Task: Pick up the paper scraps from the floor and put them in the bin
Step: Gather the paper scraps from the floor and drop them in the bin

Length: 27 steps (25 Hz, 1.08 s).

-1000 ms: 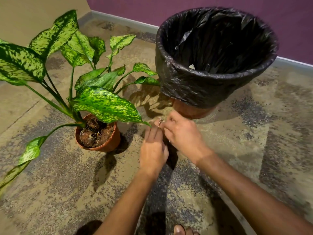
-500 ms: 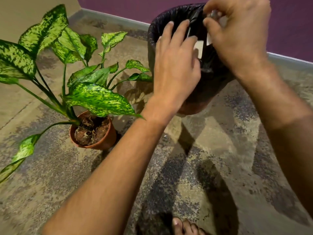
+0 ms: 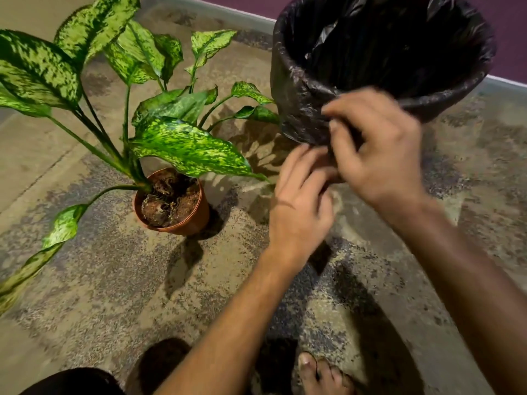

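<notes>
- Black plastic liner covers the bin (image 3: 299, 89), folded over its rim; the bin stands upright on the floor (image 3: 99, 280), near the purple wall (image 3: 507, 38) behind it.
- Bin is the landmark for everything below.
- Right hand (image 3: 379, 149): in front of the bin's near wall, just below the rim. Fingers curled inward, thumb towards the fingertips. Motion blur here, so cannot tell whether they pinch anything.
- Left hand (image 3: 302, 206): below and to the left of the bin's base, next to the right hand. Fingers fairly straight and close together, tips pointing up at the right hand's fingers; looks like the two hands touch there. Nothing visibly held.
- Paper scraps: none visible on the floor around the bin, nor in either hand. Bin interior is dark; contents not readable.
- Potted plant (image 3: 171, 143): left of the bin, in a brown pot (image 3: 196, 220), upright. The nearest leaf tips reach up to the bin's left side.
- Floor: mottled tan and grey, with shadows of both arms falling on it in front of the bin.
- Bare foot (image 3: 319, 374): bottom edge, well in front of the bin.
</notes>
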Available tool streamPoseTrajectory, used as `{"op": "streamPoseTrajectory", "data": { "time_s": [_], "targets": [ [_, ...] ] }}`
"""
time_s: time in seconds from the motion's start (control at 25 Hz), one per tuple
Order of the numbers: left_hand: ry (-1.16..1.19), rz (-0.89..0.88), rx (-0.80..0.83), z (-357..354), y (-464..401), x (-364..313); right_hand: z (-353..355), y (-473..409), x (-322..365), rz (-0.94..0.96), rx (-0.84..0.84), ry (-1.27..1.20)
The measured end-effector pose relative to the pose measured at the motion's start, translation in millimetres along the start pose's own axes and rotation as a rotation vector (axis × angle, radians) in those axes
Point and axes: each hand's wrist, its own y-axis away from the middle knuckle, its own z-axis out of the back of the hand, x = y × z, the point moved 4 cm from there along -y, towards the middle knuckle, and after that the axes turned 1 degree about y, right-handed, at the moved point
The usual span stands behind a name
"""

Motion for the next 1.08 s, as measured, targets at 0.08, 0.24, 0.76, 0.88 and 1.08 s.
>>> {"op": "streamPoseTrajectory", "data": {
  "time_s": [0.08,0.24,0.76,0.88,1.08],
  "targets": [
    [-0.076,0.247,0.102,-4.4,44.8,30.6,-30.6,44.4,0.3,-0.102,0.136,-0.090],
    [-0.304,0.491,0.421,-5.8,122.6,89.9,-114.4,135.4,-36.5,-0.351,0.671,-0.004],
    [-0.582,0.438,0.888,15.1,186.5,143.8,-165.4,176.2,-62.1,-0.274,0.757,0.231],
    [-0.579,0.437,0.887,15.8,186.0,143.4,-165.9,173.5,-56.6,-0.261,0.726,0.239],
    [-0.568,0.450,0.909,15.9,185.1,143.5,-159.6,160.8,-50.5,-0.277,0.778,0.299]
  ]
}}
